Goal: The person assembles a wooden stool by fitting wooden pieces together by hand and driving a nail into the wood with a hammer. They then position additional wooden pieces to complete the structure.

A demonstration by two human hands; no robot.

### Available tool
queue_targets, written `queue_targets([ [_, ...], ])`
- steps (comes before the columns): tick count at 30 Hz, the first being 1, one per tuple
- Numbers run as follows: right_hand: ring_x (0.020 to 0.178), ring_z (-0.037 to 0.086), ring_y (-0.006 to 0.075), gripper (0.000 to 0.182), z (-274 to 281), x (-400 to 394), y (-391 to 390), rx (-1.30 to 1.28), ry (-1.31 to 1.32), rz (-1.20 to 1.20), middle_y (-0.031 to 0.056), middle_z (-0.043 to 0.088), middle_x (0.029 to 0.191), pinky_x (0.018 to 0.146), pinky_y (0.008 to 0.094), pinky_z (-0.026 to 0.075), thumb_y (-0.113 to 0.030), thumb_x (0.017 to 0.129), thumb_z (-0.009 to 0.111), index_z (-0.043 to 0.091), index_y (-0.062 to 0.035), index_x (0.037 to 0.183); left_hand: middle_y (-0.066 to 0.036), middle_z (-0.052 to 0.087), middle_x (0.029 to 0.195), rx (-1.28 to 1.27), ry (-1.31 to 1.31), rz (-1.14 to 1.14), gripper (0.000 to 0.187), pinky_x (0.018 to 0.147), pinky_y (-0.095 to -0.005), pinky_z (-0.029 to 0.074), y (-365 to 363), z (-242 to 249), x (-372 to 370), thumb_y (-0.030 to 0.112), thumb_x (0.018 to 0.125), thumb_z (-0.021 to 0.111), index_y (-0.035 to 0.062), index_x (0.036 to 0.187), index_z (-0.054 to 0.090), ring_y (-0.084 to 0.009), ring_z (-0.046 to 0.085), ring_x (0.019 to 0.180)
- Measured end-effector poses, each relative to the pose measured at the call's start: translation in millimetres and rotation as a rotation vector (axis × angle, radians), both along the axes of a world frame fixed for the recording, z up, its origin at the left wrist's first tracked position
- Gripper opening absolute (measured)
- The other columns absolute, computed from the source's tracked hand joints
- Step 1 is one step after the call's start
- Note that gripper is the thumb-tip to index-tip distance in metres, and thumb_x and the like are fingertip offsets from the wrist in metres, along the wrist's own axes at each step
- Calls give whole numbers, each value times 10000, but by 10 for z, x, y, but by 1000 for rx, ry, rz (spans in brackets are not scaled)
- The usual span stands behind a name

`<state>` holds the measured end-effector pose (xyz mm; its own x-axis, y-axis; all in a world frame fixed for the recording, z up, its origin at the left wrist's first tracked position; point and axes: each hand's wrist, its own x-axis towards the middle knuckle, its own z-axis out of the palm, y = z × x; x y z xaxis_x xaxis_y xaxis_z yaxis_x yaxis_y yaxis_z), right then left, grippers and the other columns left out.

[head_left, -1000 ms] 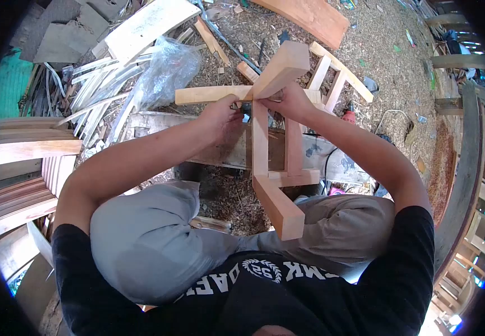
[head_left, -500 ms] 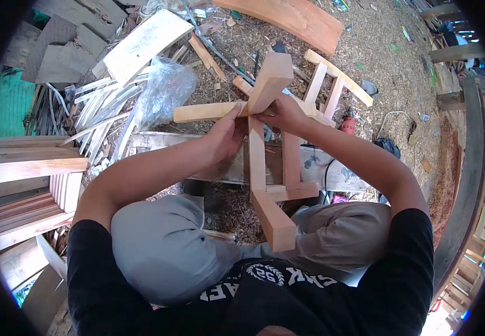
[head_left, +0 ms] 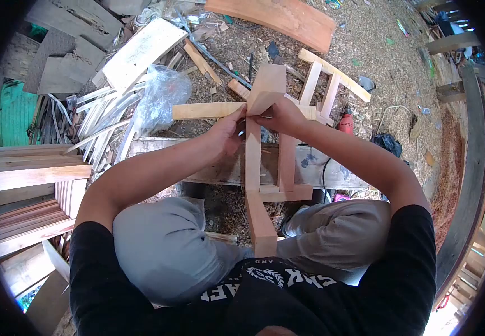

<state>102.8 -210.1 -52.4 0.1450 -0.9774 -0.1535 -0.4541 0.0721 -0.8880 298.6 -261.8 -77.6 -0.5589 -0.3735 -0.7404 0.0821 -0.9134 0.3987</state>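
A wooden frame of pale squared bars stands between my knees, over a low bench. Its far thick post rises toward the camera, and its near post reaches toward my shirt. My left hand is closed at the far joint, where a side bar sticks out to the left. At the right of the same joint, my right hand grips the frame below the post. The post and the hand's own back hide some of its fingers.
The low wooden bench lies crosswise beneath the frame. Beyond it are another small wooden frame, a red tool, clear plastic, and a curved board on shavings. Stacked timber stands at left.
The frame has tilted slightly, its near post swinging left and its far post top dipping a little. Both hands keep hold at the same joint.
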Motion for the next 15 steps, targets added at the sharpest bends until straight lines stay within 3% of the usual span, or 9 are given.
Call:
queue_targets([
  [2, 1101, 719, 308, 534, -6, -45, -11, -19, 12, 13, 149, 719, 1169, 934, 386, 574, -67, 827, 826, 588, -71, 1305, -38, 658, 1135, -5, 2, -22, 295, 994, -404, 469, -9, 11, 0, 333, 1009, 680, 124, 1215, 643, -220, 604, 1095],
  [4, 1089, 716, 328, 572, 34, -76, -21, -165, 320, 114, 138, 725, 1161, 909, 411, 579, -145, 819, 836, 579, -112, 1328, -38, 660, 1129, -10, 3, -43, 298, 987, -398, 470, -8, -25, -9, 324, 1005, 687, 120, 1218, 644, -219, 605, 1094],
  [6, 1075, 712, 340, 580, 44, -114, -12, -154, 364, 131, 134, 729, 1147, 896, 424, 579, -177, 820, 832, 576, -126, 1338, -50, 676, 1126, -87, 22, -37, 378, 979, -437, 466, 12, -30, -27, 464, 1028, 639, 142, 1225, 663, -222, 595, 1066],
  [13, 1053, 706, 360, 620, -138, -231, -2, -337, 551, 144, 140, 732, 1152, 877, 439, 580, -298, 829, 815, 560, -155, 1376, -38, 707, 1163, -140, 96, 6, 350, 1007, -405, 474, 64, 155, -20, 357, 1014, 694, 98, 1248, 668, -176, 605, 1163],
  [15, 990, 711, 342, 247, 2, -228, 71, -357, 618, 107, 134, 724, 1019, 858, 466, 560, -249, 851, 670, 725, -91, 1033, -46, 676, 1265, -209, 140, -53, 395, 1065, -438, 466, 86, 249, -8, 339, 994, 725, 85, 1284, 640, -179, 593, 1213],
])
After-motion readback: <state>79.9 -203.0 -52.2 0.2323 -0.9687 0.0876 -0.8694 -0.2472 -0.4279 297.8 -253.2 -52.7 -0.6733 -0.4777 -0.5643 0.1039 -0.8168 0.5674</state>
